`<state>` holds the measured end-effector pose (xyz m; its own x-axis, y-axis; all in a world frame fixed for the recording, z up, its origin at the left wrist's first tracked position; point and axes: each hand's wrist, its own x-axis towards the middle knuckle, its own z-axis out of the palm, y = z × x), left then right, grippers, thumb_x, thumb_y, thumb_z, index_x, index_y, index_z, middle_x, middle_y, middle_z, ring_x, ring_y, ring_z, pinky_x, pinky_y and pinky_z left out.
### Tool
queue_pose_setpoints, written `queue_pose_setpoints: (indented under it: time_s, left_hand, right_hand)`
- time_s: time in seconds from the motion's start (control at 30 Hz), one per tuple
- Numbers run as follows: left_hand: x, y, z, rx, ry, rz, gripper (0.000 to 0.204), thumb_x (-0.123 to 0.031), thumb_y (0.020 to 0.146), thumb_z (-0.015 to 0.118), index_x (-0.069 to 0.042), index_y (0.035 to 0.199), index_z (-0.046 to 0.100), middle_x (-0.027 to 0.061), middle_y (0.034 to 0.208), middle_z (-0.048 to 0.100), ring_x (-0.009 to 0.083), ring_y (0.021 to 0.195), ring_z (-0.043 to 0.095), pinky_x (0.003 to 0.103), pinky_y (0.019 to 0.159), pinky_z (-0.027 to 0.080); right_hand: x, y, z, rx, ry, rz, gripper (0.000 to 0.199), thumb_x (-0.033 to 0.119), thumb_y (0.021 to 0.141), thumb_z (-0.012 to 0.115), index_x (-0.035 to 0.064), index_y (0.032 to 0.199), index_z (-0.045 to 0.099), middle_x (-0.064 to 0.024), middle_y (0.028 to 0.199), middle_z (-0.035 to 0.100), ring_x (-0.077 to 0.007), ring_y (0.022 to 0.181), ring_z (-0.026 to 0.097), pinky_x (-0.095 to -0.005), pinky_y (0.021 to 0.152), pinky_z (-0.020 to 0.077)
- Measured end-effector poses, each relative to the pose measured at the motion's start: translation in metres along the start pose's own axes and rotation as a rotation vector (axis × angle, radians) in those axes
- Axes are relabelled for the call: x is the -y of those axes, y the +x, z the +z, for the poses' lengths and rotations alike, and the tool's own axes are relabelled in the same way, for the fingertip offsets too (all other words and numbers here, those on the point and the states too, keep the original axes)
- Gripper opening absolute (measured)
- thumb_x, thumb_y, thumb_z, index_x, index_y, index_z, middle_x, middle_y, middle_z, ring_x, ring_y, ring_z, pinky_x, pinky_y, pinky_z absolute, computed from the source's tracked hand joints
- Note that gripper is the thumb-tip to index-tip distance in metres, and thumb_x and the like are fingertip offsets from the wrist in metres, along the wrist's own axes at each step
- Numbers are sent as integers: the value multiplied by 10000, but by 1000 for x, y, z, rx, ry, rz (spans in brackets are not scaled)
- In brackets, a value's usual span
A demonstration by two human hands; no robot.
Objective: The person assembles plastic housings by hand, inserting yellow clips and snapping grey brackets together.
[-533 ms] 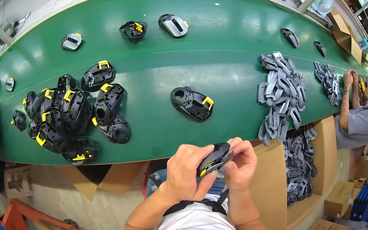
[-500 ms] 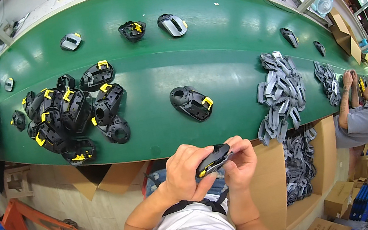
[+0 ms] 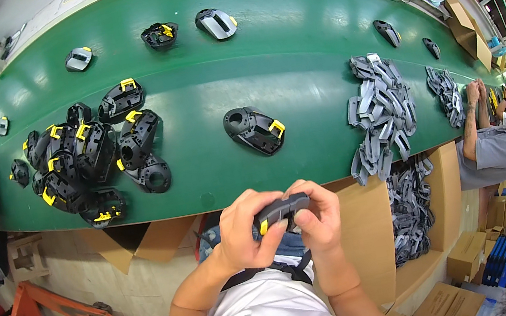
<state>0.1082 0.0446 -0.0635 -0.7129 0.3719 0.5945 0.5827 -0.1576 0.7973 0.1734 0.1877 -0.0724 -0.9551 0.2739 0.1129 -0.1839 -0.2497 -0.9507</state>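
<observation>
Just in front of the bench edge, my left hand (image 3: 240,230) and my right hand (image 3: 320,215) are both closed round one black plastic housing (image 3: 281,207). A yellow piece shows at its left end, beside my left fingers. My right thumb presses against its near side, and my fingers hide part of it. Beyond my hands, a single black housing with a yellow clip (image 3: 255,131) lies on the green bench (image 3: 202,176). Left of it is a pile of similar black housings (image 3: 94,151); to the right, a heap of grey plastic strips (image 3: 381,106).
Along the far strip sit grey-topped housings (image 3: 216,23) and an open black one (image 3: 160,35). A cardboard box of grey strips (image 3: 413,215) stands below the bench at right. Another person (image 3: 496,151) works farther right. An orange pallet jack (image 3: 57,304) is at lower left.
The housing in my hands has turned to lie more level, with its side toward me. My right thumb has shifted onto its near side. The whole view has moved slightly.
</observation>
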Motion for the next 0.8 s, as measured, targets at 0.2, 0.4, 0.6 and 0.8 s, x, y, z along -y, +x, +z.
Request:
queue_pose_setpoints:
  time_s: [0.2, 0.4, 0.6, 0.8]
  left_hand:
    - [2, 2, 8, -3, -25, -282, 319, -52, 818, 616, 60, 1096, 510, 162, 870, 637, 239, 706, 635, 301, 651, 507]
    - [25, 12, 13, -129, -447, -684, 264, -159, 927, 556, 34, 1099, 501, 61, 838, 619, 85, 740, 564, 262, 676, 485]
    - [24, 14, 17, -43, -3, -470, 270, -168, 923, 558, 41, 1082, 495, 89, 814, 632, 118, 702, 597, 276, 625, 485]
    - [32, 13, 16, -8, -332, -684, 325, -183, 924, 556, 28, 1153, 464, 102, 943, 616, 129, 809, 597, 278, 711, 482]
  right_hand:
    - [2, 7, -4, 26, -2, 156, 221, 159, 888, 644, -30, 984, 580, -14, 883, 595, -45, 782, 515, -191, 680, 424]
    - [-9, 10, -2, -34, -48, 173, 351, 147, 892, 631, -74, 1145, 528, -78, 993, 607, -97, 862, 571, -223, 769, 465]
    - [-11, 7, -11, 55, -30, 236, 452, 107, 877, 635, -90, 1238, 448, -128, 1085, 589, -150, 926, 600, -267, 844, 486]
    - [-8, 13, -15, 25, 95, 271, 377, 120, 872, 637, -71, 1163, 494, -103, 1007, 608, -103, 823, 597, -224, 644, 514]
